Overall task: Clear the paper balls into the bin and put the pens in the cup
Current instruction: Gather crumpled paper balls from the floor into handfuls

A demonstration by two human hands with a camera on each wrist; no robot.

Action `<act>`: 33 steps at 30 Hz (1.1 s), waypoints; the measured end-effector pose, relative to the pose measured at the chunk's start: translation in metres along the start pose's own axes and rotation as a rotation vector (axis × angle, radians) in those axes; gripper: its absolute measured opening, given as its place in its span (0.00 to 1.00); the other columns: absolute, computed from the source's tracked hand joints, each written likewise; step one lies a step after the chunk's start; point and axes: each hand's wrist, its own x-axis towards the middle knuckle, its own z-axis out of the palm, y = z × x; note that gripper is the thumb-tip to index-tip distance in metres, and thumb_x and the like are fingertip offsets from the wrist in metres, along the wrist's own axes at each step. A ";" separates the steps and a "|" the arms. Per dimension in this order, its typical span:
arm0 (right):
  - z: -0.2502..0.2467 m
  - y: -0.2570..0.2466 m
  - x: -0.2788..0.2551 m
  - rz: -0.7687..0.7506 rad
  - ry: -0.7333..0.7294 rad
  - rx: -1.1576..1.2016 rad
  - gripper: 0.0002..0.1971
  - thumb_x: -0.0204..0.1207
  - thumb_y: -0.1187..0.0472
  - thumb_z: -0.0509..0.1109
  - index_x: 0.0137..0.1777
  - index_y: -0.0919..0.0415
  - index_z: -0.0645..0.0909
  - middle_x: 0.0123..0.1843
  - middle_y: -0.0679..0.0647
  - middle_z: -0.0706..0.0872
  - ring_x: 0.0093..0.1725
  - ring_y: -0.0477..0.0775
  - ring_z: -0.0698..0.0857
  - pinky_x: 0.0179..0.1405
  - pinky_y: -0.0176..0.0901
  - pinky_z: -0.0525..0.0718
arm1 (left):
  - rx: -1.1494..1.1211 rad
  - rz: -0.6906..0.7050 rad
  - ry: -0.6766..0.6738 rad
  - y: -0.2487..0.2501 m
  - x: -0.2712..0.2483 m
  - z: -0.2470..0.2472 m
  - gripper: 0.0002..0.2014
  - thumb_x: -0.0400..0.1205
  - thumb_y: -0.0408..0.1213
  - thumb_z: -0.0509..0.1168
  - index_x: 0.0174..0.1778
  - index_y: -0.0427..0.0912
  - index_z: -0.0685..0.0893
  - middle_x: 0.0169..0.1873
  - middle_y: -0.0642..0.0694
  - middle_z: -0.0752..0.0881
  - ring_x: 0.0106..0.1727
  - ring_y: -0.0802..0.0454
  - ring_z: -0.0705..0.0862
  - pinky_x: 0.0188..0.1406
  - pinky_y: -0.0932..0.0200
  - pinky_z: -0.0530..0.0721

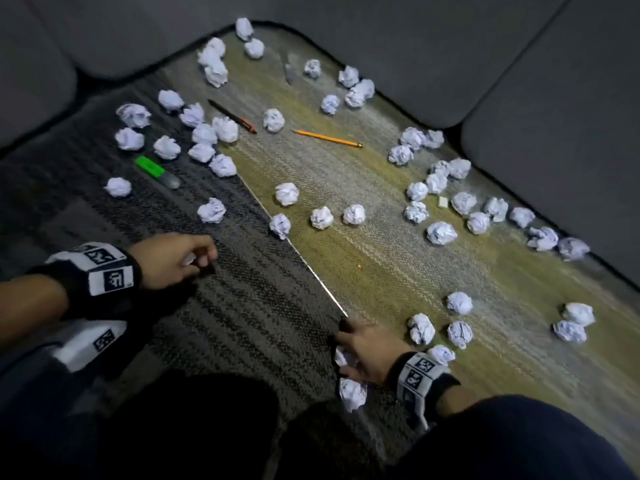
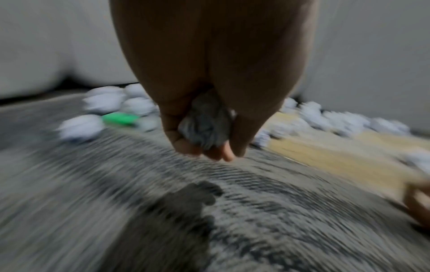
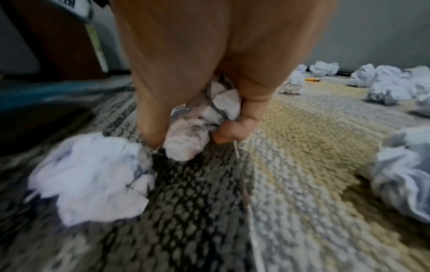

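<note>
Many white crumpled paper balls [image 1: 286,193] lie scattered over the carpet. My left hand [image 1: 194,258] hovers above the dark carpet with its fingers curled round one paper ball [image 2: 204,123]. My right hand [image 1: 346,355] is low at the carpet seam, gripping crumpled paper balls [image 3: 200,125]; another ball [image 3: 93,176] lies just beside it. A green highlighter [image 1: 156,171], a dark pen [image 1: 232,116], a yellow pencil [image 1: 327,138] and a grey pen [image 1: 288,72] lie on the floor farther off. No bin or cup is visible.
Grey sofa cushions [image 1: 450,57] border the carpet at the back and right. The floor is dark patterned carpet [image 1: 242,306] on the left and olive carpet [image 1: 398,265] on the right. A small white eraser [image 1: 443,201] sits among the right-hand balls. My knees fill the bottom edge.
</note>
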 end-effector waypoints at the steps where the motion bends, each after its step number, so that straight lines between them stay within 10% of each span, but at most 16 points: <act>1: -0.004 -0.001 -0.002 -0.034 0.069 0.055 0.25 0.74 0.43 0.69 0.69 0.50 0.73 0.59 0.54 0.78 0.51 0.60 0.85 0.49 0.54 0.86 | 0.058 0.047 -0.015 0.019 -0.001 -0.002 0.13 0.79 0.38 0.65 0.54 0.60 0.75 0.47 0.56 0.85 0.46 0.54 0.83 0.46 0.59 0.78; 7: -0.036 0.064 -0.048 0.200 0.436 0.234 0.17 0.67 0.40 0.70 0.45 0.49 0.71 0.37 0.46 0.82 0.37 0.54 0.83 0.33 0.47 0.79 | 0.313 0.405 -0.356 0.191 0.006 0.113 0.26 0.78 0.58 0.61 0.70 0.56 0.63 0.60 0.39 0.76 0.55 0.31 0.84 0.49 0.43 0.82; 12: -0.032 0.098 -0.057 0.289 0.253 -0.022 0.33 0.67 0.48 0.65 0.75 0.46 0.67 0.51 0.51 0.85 0.48 0.60 0.87 0.36 0.45 0.77 | 0.207 0.278 -0.411 0.275 0.011 0.174 0.24 0.88 0.41 0.47 0.81 0.36 0.59 0.29 0.49 0.54 0.69 0.31 0.77 0.64 0.42 0.74; 16: -0.021 0.103 -0.044 0.334 0.146 -0.004 0.24 0.67 0.38 0.66 0.62 0.44 0.78 0.52 0.53 0.80 0.47 0.60 0.86 0.38 0.46 0.81 | 0.142 0.248 -0.305 0.271 0.017 0.177 0.30 0.83 0.50 0.38 0.73 0.38 0.70 0.34 0.46 0.67 0.61 0.30 0.81 0.46 0.43 0.78; 18: -0.016 0.102 -0.036 0.323 0.096 0.023 0.22 0.64 0.35 0.67 0.54 0.44 0.82 0.50 0.53 0.81 0.48 0.60 0.86 0.43 0.49 0.86 | 0.198 0.250 -0.130 0.254 0.023 0.153 0.20 0.83 0.46 0.47 0.67 0.45 0.73 0.54 0.36 0.78 0.49 0.32 0.86 0.34 0.50 0.79; 24: -0.006 0.080 -0.013 0.308 0.071 -0.042 0.16 0.73 0.53 0.67 0.60 0.55 0.82 0.58 0.61 0.79 0.53 0.65 0.86 0.45 0.51 0.84 | 0.046 -0.044 0.193 0.154 0.046 0.050 0.18 0.80 0.54 0.61 0.61 0.52 0.66 0.57 0.41 0.76 0.50 0.35 0.85 0.50 0.45 0.83; 29: -0.031 0.107 -0.036 0.245 0.241 0.189 0.15 0.62 0.45 0.68 0.43 0.54 0.82 0.46 0.52 0.84 0.48 0.60 0.86 0.43 0.48 0.81 | 0.099 -0.212 0.256 0.116 0.069 0.033 0.17 0.78 0.49 0.66 0.58 0.50 0.69 0.81 0.35 0.52 0.49 0.28 0.86 0.46 0.43 0.85; 33: -0.021 0.123 -0.086 0.281 0.323 0.269 0.26 0.57 0.40 0.70 0.53 0.51 0.87 0.68 0.51 0.83 0.59 0.58 0.87 0.51 0.47 0.83 | 0.189 -0.121 0.270 0.108 0.099 0.048 0.16 0.77 0.43 0.68 0.58 0.47 0.71 0.84 0.40 0.41 0.69 0.32 0.75 0.44 0.44 0.84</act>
